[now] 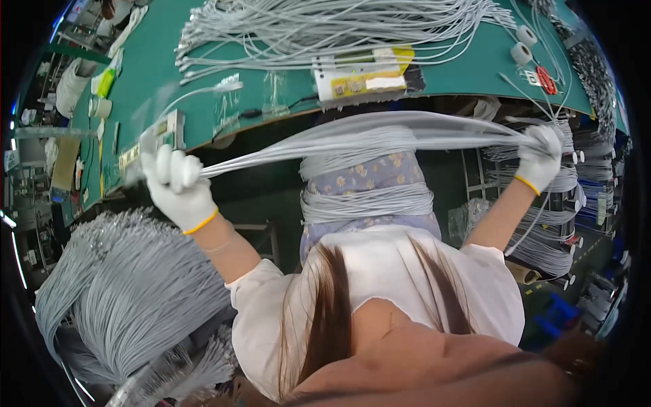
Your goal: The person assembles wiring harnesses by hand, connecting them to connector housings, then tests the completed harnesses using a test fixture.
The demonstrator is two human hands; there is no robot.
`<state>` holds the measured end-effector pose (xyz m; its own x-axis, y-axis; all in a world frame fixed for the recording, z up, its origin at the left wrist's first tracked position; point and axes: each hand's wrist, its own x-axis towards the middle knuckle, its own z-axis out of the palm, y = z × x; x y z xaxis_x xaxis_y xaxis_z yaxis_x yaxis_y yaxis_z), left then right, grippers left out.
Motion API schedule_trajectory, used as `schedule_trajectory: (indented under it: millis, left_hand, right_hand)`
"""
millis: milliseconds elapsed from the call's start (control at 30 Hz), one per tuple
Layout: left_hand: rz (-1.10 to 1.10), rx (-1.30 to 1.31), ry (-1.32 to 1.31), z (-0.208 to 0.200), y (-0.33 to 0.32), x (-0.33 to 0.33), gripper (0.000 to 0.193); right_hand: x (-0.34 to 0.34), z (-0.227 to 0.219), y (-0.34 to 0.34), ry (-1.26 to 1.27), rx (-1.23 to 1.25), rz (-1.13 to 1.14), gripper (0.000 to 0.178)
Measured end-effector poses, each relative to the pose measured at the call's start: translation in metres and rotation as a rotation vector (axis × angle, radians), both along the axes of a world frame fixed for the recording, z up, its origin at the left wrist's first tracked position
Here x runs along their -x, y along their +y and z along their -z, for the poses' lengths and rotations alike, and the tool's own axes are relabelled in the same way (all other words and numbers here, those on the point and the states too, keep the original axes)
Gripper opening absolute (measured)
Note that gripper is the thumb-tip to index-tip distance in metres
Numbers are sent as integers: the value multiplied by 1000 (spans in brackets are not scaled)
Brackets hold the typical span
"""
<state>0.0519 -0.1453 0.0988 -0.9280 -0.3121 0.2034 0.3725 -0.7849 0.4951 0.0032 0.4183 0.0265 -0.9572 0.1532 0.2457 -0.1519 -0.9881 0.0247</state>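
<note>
A bundle of thin light-grey cables [271,155] stretches across in front of me, above my lap, its middle blurred by motion. At its left end, my white-gloved left hand [175,175] has its fingers closed around the strands. The right end is gripped by my right hand [541,150], gloved in white too, with loose cable ends trailing near it. More grey cables [366,205] lie across my lap over a purple flowered cloth [363,178]. Some clear plastic film blurs the area by my left fingers.
Ahead is a green worktable [152,61] bearing a large heap of grey cables [325,30], a white and yellow device [359,81], white rolls [521,53] and a red-handled tool [545,80]. A thick cable pile [135,292] stands at my left; a rack of coiled cables [542,234] is at right.
</note>
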Motion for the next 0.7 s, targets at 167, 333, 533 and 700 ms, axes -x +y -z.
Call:
schedule_trajectory:
  millis: [167, 333, 533, 700]
  left_hand:
    - [-71, -92, 114, 35, -57, -49, 28]
    - [-277, -160, -247, 145, -148, -95, 19]
    - [-272, -57, -714, 193, -112, -88, 12]
    - [-340, -38, -809, 168, -108, -90, 18]
  right_hand:
    - [-26, 41, 54, -656, -403, 664, 14]
    - [-64, 155, 162, -588, -245, 599, 11]
    - [-83, 221, 156, -1135, -351, 513, 17]
    - [-157, 248, 261, -589, -296, 355, 20]
